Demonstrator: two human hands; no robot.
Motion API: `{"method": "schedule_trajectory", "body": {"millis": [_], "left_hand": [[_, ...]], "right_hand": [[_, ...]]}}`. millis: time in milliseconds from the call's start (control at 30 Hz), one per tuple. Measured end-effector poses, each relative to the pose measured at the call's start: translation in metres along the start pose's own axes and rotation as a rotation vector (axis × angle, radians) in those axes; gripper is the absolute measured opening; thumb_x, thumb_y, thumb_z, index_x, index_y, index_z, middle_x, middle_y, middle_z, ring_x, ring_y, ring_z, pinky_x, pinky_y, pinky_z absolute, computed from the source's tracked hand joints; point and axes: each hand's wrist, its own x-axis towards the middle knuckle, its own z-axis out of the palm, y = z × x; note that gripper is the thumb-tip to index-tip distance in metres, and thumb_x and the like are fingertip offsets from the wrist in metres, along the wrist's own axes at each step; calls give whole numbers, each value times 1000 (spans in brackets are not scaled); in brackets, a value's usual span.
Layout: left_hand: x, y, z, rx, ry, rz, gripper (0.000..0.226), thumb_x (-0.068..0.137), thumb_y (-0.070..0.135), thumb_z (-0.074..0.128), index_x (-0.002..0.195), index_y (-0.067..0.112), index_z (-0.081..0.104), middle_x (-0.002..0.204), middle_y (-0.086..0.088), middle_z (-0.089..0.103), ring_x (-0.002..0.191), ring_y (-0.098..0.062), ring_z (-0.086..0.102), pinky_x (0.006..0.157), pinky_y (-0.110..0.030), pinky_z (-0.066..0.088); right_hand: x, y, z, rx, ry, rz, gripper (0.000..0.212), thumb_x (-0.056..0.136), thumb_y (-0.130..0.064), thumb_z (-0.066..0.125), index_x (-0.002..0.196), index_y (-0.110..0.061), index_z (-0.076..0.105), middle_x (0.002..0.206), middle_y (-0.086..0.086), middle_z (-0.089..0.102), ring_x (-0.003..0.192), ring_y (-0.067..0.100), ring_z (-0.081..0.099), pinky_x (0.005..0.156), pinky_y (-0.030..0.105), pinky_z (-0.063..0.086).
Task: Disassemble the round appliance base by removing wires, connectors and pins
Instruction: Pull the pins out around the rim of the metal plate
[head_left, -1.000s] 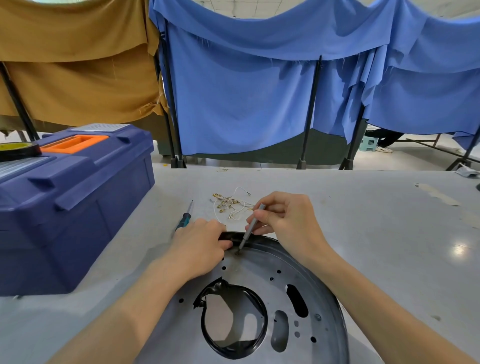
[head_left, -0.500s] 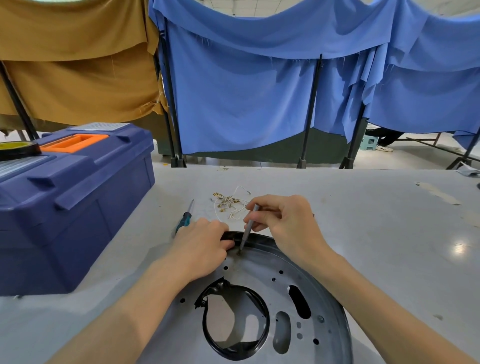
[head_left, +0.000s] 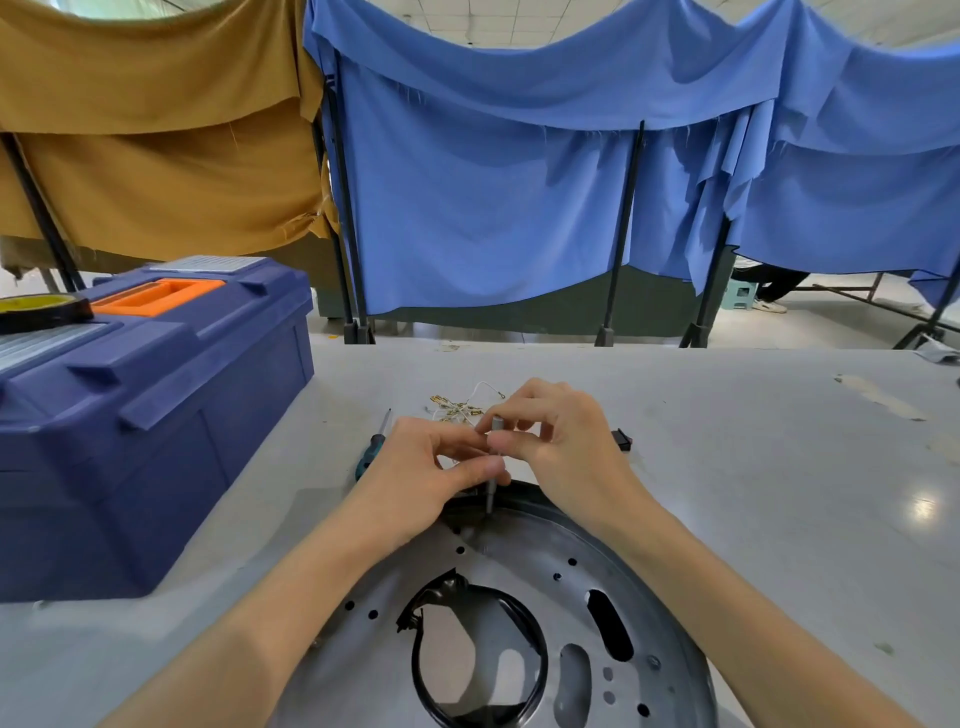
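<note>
The round grey metal appliance base (head_left: 566, 587) lies flat on the table in front of me, with a black ring (head_left: 535, 670) round its centre hole. My right hand (head_left: 561, 447) pinches a thin grey screwdriver (head_left: 492, 486) that stands nearly upright with its tip on the base near the far rim. My left hand (head_left: 415, 478) rests on the far rim, thumb against the screwdriver shaft. Beyond my hands lies a small heap of white wires with brass connectors (head_left: 462, 405).
A teal-handled screwdriver (head_left: 371, 449) lies left of my hands. A small black part (head_left: 622, 440) sits right of my right hand. A big blue toolbox (head_left: 156, 415) with an orange handle fills the table's left side. Blue and tan cloths hang behind.
The grey screwdriver has swung from a slant to nearly upright. My right hand has shifted its hold to the top, and my left thumb has moved against the shaft.
</note>
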Motion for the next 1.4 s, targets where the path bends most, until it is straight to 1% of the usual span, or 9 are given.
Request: {"method": "schedule_trajectory", "body": {"millis": [167, 300, 367, 533, 833, 1067, 1200, 1267, 1400], "left_hand": [[0, 0, 3, 75, 15, 57, 12, 83, 10, 70, 79, 19, 76, 58, 29, 62, 47, 18, 47, 50, 1, 34], [3, -4, 6, 80, -1, 10, 12, 83, 13, 70, 76, 23, 71, 67, 20, 67, 53, 13, 50, 55, -4, 36], [5, -7, 6, 81, -15, -1, 8, 83, 14, 70, 78, 21, 70, 72, 13, 68, 56, 10, 50, 56, -7, 35], [8, -10, 8, 87, -26, -30, 7, 82, 13, 71, 87, 16, 67, 69, 16, 61, 63, 6, 52, 58, -7, 36], [8, -12, 8, 126, -31, -45, 15, 78, 17, 76, 77, 20, 61, 67, 14, 59, 62, 4, 52, 61, -9, 39], [6, -10, 3, 44, -16, -68, 7, 75, 24, 78, 73, 27, 72, 69, 18, 68, 62, 8, 55, 60, -7, 38], [4, -5, 2, 30, -58, -50, 18, 83, 16, 71, 74, 31, 75, 67, 24, 68, 57, 17, 52, 61, 3, 35], [5, -5, 4, 54, -58, -57, 18, 83, 15, 71, 73, 29, 74, 70, 20, 69, 64, 13, 55, 66, -1, 37], [6, -8, 5, 97, -37, -107, 20, 80, 16, 74, 69, 33, 69, 69, 21, 66, 71, 8, 56, 73, -19, 34]], "right_hand": [[-2, -3, 3, 61, 33, -18, 15, 82, -28, 75, 95, -20, 75, 81, -10, 63, 76, 2, 50, 68, 14, 36], [-1, -5, 4, 155, 60, -13, 19, 73, -17, 83, 81, -9, 67, 75, 4, 64, 60, -2, 51, 49, 8, 41], [0, -3, 4, 132, 62, -11, 19, 72, -19, 84, 76, -9, 68, 72, 3, 66, 61, 0, 53, 55, 11, 43], [2, -1, 2, 156, 49, -14, 14, 74, -16, 82, 71, -16, 68, 66, 2, 67, 58, 6, 55, 61, 23, 49], [1, -7, 0, 193, 16, -29, 20, 75, -1, 77, 67, -17, 67, 55, -13, 58, 52, -3, 52, 58, 8, 42], [3, -3, -2, 230, -6, 1, 9, 79, 2, 72, 76, -7, 73, 63, -7, 65, 58, -2, 58, 63, 10, 47], [2, -1, -1, 266, 11, 2, 9, 80, 2, 72, 77, -7, 74, 66, -1, 67, 60, 4, 61, 60, 16, 53], [1, 0, 0, 254, 44, -2, 5, 77, -6, 77, 79, -11, 76, 70, -2, 70, 64, 7, 62, 64, 19, 52], [1, -1, 0, 221, 65, 10, 15, 69, -16, 86, 74, -12, 72, 68, -1, 69, 61, 3, 57, 61, 20, 49]]}}
